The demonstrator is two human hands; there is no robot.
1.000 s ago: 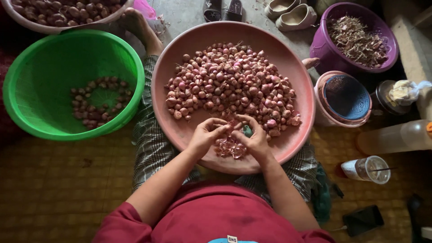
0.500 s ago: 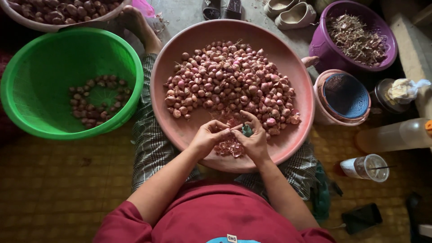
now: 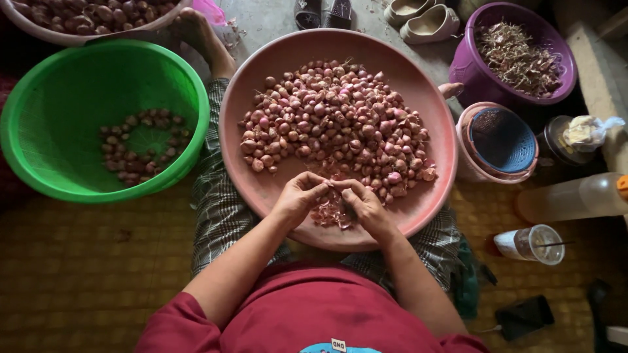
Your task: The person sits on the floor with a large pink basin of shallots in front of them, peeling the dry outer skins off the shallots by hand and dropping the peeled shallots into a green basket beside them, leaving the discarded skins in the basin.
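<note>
Whatever the left hand and right hand pinched between their fingertips was too small and too covered to make out. Part of the peel pile near the pink basin's near rim lay hidden under the hands. The white bowl at the top left corner was cut off by the picture's edge, as were the sandals at the top. The bottle ran off the right edge. The dark phone at the lower right sat in shadow, details unclear.
</note>
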